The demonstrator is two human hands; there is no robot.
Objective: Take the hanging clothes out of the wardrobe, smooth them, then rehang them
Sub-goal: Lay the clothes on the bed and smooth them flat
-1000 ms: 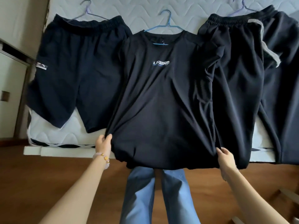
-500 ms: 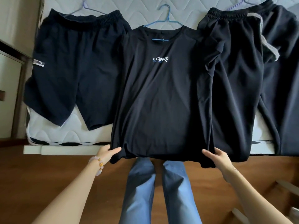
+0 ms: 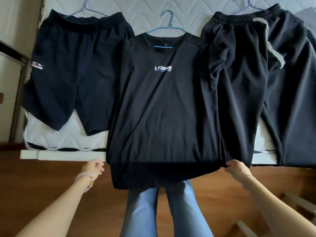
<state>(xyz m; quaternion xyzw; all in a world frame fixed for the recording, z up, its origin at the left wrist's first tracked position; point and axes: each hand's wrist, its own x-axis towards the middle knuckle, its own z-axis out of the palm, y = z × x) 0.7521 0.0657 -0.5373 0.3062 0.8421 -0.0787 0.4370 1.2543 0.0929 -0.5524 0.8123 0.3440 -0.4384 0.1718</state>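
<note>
Loosely curled hands (image 3: 93, 169) (image 3: 237, 170), right on T-shirt (image 3: 162, 108)

Home bedroom, quilted mattress (image 3: 56, 139), wooden floor (image 3: 42, 182)

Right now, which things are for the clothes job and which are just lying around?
For the job: T-shirt on its blue hanger, shorts, trousers, right hand pinching the T-shirt's hem.
Just there: mattress, wooden floor, cabinet.
</note>
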